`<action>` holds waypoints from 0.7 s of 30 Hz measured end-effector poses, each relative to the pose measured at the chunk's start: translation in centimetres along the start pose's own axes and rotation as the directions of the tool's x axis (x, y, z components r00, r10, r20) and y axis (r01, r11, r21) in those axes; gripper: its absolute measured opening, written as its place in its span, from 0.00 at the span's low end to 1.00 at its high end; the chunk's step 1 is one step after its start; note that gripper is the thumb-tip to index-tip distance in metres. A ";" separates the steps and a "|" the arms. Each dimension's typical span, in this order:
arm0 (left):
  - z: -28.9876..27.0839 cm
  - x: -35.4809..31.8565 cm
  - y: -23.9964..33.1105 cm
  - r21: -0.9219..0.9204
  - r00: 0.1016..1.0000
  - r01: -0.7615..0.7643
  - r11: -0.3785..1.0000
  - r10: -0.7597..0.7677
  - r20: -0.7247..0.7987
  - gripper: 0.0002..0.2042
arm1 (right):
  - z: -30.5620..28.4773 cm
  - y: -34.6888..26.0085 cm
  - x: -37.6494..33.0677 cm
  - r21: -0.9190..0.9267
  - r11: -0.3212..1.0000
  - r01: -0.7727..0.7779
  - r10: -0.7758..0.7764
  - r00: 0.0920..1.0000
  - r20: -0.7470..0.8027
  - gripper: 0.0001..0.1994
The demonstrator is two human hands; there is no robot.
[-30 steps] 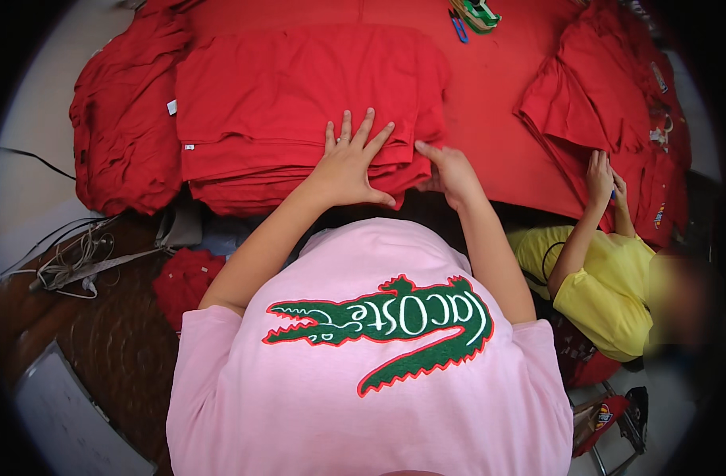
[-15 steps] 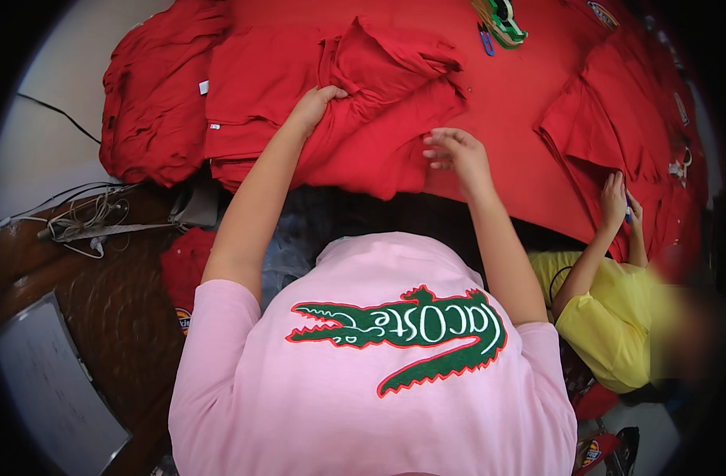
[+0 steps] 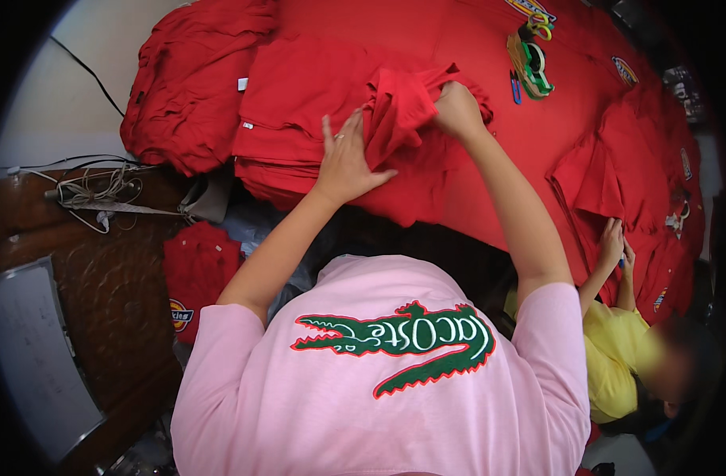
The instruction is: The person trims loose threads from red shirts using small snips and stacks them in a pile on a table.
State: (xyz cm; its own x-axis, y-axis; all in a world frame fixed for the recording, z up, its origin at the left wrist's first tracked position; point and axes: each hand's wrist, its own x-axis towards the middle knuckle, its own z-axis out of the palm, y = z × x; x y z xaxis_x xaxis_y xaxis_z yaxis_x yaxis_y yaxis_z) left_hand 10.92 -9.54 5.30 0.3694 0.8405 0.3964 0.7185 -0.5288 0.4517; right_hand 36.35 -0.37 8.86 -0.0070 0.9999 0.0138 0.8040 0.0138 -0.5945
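A red garment (image 3: 396, 115), bunched and partly lifted, lies at the right end of a stack of folded red garments (image 3: 295, 87). My left hand (image 3: 345, 161) rests against the left side of that bunched cloth, palm down, fingers and thumb spread. At its right, my right hand (image 3: 460, 113) is closed around a fold of the same garment. Its fingertips are partly hidden behind the cloth. Small white labels show along the left side of the stack.
Left of the stack is a rumpled red pile (image 3: 192, 95). A green tape dispenser (image 3: 532, 71), yellow-handled scissors (image 3: 541, 28) and blue snips (image 3: 515, 87) lie on the red-covered table (image 3: 478, 194). At right, a co-worker in yellow (image 3: 617, 357) handles red cloth. Cables (image 3: 101, 194) hang at left.
My right hand has gone up to the garment and closed on it. My left hand has let go and opened against the cloth. The fabric is gathered higher, and the view has shifted.
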 end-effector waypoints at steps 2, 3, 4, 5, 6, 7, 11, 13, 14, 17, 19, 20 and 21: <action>-0.5 -1.5 -3.9 0.176 0.991 0.130 0.976 -0.124 -0.047 0.55 | -1.2 -2.3 -0.1 0.247 0.945 0.213 -0.181 0.973 -0.146 0.12; -1.2 -2.0 -5.9 0.256 0.981 0.194 0.947 -0.181 -0.073 0.56 | -2.1 -3.8 -0.4 0.352 0.880 0.320 -0.249 0.940 -0.231 0.11; -1.9 -2.0 -8.1 0.236 0.974 0.196 0.952 -0.162 -0.158 0.55 | -3.9 -6.4 -0.8 0.413 0.851 0.323 -0.251 0.943 -0.221 0.09; -3.0 -1.6 -10.4 0.222 0.959 0.202 0.954 -0.146 -0.244 0.54 | -6.4 -9.8 -1.1 0.477 0.815 0.328 -0.257 0.943 -0.209 0.07; -4.4 -0.7 -12.4 0.220 0.954 0.223 0.950 -0.167 -0.248 0.51 | -8.0 -12.0 -1.1 0.535 0.777 0.332 -0.263 0.943 -0.203 0.06; -5.9 1.0 -14.0 0.207 0.950 0.237 0.949 -0.181 -0.256 0.48 | -9.0 -11.9 -0.5 0.569 0.759 0.315 -0.234 0.949 -0.213 0.07; -13.5 8.4 -18.1 -0.112 0.955 0.131 0.985 -0.155 -0.251 0.32 | -14.8 -12.6 0.5 0.583 0.756 0.298 -0.191 0.952 -0.240 0.07; -18.5 11.7 -18.0 0.001 0.900 -0.145 0.989 0.132 -0.416 0.23 | -18.2 -12.8 0.4 0.568 0.766 0.300 -0.189 0.950 -0.248 0.07; -21.8 13.3 -16.8 0.121 0.854 -0.186 0.975 0.222 -0.471 0.23 | -19.8 -12.8 0.4 0.558 0.775 0.297 -0.184 0.951 -0.249 0.07; -29.5 18.3 -6.3 -0.070 0.889 0.067 0.995 -0.092 -0.448 0.15 | -24.7 -12.4 0.2 0.479 0.842 0.246 -0.126 0.955 -0.268 0.07; -32.8 21.9 -7.2 0.622 0.849 -0.134 0.771 0.413 -0.329 0.19 | -26.1 -12.2 1.5 0.442 0.873 0.208 -0.088 0.957 -0.277 0.07; -33.7 24.0 -8.3 0.855 0.792 -0.194 0.482 0.591 -0.154 0.21 | -26.6 -12.0 2.3 0.420 0.889 0.184 -0.066 0.958 -0.280 0.07; -36.3 25.2 -8.1 0.898 0.843 -0.107 0.426 0.517 -0.145 0.23 | -26.5 -12.3 3.5 0.432 0.881 0.196 -0.075 0.957 -0.282 0.07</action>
State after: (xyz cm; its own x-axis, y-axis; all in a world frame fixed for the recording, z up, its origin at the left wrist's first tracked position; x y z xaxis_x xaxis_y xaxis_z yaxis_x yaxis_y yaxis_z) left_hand -6.95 11.64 40.62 0.5977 0.4180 0.6841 0.7962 -0.2094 -0.5676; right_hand 42.18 2.82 37.58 0.1010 0.9534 0.2842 0.4500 0.2110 -0.8677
